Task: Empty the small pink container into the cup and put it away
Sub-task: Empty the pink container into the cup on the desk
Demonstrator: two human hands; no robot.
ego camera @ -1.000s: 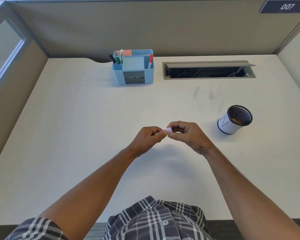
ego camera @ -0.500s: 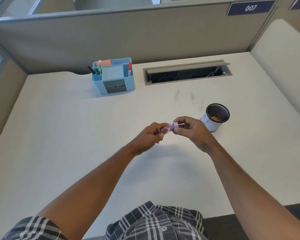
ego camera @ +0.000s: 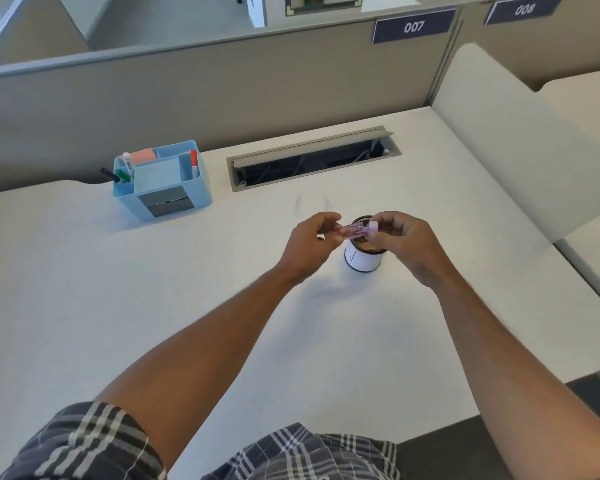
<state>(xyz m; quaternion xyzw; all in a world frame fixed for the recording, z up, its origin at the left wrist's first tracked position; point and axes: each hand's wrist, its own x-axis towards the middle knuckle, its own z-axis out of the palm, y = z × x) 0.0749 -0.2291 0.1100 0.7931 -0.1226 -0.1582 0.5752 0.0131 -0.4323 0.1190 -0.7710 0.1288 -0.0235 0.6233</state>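
Observation:
The small pink container [ego camera: 355, 231] is a slim translucent tube lying sideways between both hands, right above the cup's mouth. My left hand [ego camera: 309, 242] pinches its left end. My right hand [ego camera: 404, 240] grips its pale pink cap end on the right. Under them stands the cup [ego camera: 362, 259], white-walled with a dark rim, upright on the white desk [ego camera: 153, 306]. Brownish contents show inside it. My right hand hides part of the cup's rim.
A blue desk organiser [ego camera: 161, 180] with markers and sticky notes stands at the back left. An open cable slot [ego camera: 312, 159] is set into the desk behind the cup. Grey partition walls close the back and right sides.
Both hands have carried the pink container to the right, from beside the cup to over its mouth. The camera has also tilted up and shifted.

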